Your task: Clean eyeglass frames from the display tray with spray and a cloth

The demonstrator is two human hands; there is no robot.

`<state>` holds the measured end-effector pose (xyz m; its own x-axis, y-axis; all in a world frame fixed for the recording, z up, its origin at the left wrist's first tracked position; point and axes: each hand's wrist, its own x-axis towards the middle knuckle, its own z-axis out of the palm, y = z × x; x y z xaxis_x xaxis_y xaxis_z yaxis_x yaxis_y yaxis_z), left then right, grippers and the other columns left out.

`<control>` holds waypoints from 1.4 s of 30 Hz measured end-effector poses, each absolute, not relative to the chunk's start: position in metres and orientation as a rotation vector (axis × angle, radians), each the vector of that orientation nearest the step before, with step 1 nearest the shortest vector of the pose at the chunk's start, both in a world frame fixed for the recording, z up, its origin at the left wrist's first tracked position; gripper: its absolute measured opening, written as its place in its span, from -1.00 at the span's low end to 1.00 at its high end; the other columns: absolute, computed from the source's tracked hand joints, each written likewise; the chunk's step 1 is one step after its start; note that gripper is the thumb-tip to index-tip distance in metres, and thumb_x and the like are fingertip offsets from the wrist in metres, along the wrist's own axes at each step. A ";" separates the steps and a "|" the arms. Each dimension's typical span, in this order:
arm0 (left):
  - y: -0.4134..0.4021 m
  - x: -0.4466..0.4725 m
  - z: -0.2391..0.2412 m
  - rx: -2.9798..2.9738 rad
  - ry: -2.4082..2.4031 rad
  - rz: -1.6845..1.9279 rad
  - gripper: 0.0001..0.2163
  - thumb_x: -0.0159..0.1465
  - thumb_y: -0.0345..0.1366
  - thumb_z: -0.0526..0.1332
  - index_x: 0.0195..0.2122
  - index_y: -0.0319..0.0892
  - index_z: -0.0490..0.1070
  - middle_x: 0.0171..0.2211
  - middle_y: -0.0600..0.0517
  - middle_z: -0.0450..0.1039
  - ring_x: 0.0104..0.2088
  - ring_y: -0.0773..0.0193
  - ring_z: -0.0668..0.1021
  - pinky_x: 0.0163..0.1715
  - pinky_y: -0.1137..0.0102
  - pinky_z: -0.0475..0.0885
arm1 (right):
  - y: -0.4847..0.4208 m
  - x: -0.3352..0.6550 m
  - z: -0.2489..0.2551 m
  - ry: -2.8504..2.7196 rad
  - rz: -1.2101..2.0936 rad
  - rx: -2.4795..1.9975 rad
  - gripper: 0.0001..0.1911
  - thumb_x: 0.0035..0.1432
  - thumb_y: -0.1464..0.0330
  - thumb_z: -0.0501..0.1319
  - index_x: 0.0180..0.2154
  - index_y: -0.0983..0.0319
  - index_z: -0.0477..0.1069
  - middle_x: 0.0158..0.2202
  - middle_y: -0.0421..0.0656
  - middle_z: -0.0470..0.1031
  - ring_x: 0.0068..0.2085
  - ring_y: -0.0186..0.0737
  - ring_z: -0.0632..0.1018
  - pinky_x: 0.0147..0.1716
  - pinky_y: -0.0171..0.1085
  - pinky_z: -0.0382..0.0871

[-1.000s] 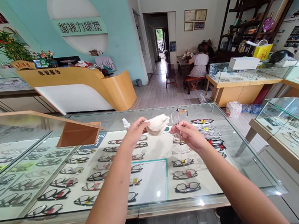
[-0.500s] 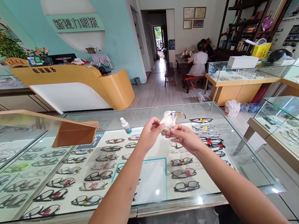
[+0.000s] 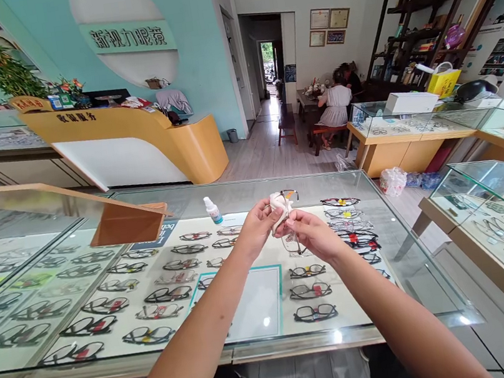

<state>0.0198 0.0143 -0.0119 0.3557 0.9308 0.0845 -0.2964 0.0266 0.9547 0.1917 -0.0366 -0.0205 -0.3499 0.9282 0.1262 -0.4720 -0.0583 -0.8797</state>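
A thin-framed pair of eyeglasses point(image 3: 294, 244) is held above the glass counter, one lens pointing down and a temple sticking out at the top. My right hand point(image 3: 308, 231) is closed on the frame around its middle. My left hand point(image 3: 261, 224) pinches a crumpled white cloth point(image 3: 279, 202) against the upper part of the eyeglasses; the lens there is hidden by cloth and fingers. Left of my hands, a small white spray bottle point(image 3: 212, 210) with a blue label stands on the counter top.
Rows of eyeglasses point(image 3: 168, 294) lie inside the glass display counter point(image 3: 349, 333). A brown wooden stand point(image 3: 127, 223) rests on its left part. More glass cases point(image 3: 491, 241) stand to the right. Farther back are a cashier desk point(image 3: 199, 149) and people seated at a table point(image 3: 336, 103).
My left hand has shifted slightly right, bringing the cloth over more of the upper lens. The eyeglasses have turned a little in my right hand. The view has moved slightly.
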 end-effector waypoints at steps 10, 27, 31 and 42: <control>0.007 0.018 -0.003 1.216 0.528 0.938 -0.57 0.23 0.04 0.53 -0.15 -0.18 0.49 -0.60 0.15 0.37 -0.58 0.38 0.35 -0.49 0.41 0.28 | -0.037 0.192 -0.021 -1.098 1.688 -0.634 -0.55 0.14 0.00 0.56 -0.29 0.15 0.46 -0.24 -0.13 0.71 -0.17 -0.10 0.69 -0.13 -0.19 0.36; 0.010 0.008 0.000 1.287 0.475 0.926 -0.57 0.33 0.04 0.45 -0.04 -0.23 0.50 -0.47 0.04 0.53 -0.50 0.26 0.55 -0.42 0.31 0.52 | -0.039 0.196 -0.015 -1.090 1.673 -0.706 -0.57 0.09 0.02 0.58 -0.27 0.20 0.59 -0.26 -0.09 0.72 -0.23 -0.15 0.67 -0.14 -0.20 0.42; 0.010 0.011 -0.003 1.257 0.517 0.989 -0.53 0.25 -0.07 0.54 0.07 -0.19 0.49 -0.39 0.07 0.54 -0.49 0.33 0.51 -0.46 0.37 0.46 | -0.037 0.197 -0.015 -1.074 1.676 -0.732 -0.54 0.05 -0.01 0.59 -0.23 0.20 0.63 -0.24 -0.08 0.72 -0.20 -0.10 0.70 -0.10 -0.17 0.46; 0.014 0.009 -0.005 1.297 0.614 0.971 -0.52 0.25 0.05 0.51 -0.04 -0.21 0.50 -0.49 0.05 0.55 -0.52 0.26 0.54 -0.42 0.32 0.50 | -0.038 0.196 -0.014 -1.071 1.664 -0.697 -0.57 0.09 0.02 0.57 -0.26 0.20 0.57 -0.25 -0.08 0.71 -0.20 -0.08 0.71 -0.06 -0.14 0.45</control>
<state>0.0085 0.0144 -0.0054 0.4896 0.8612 0.1368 -0.2447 -0.0149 0.9695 0.1961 -0.0381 -0.0144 -0.3374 0.9403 0.0449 -0.4303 -0.1117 -0.8957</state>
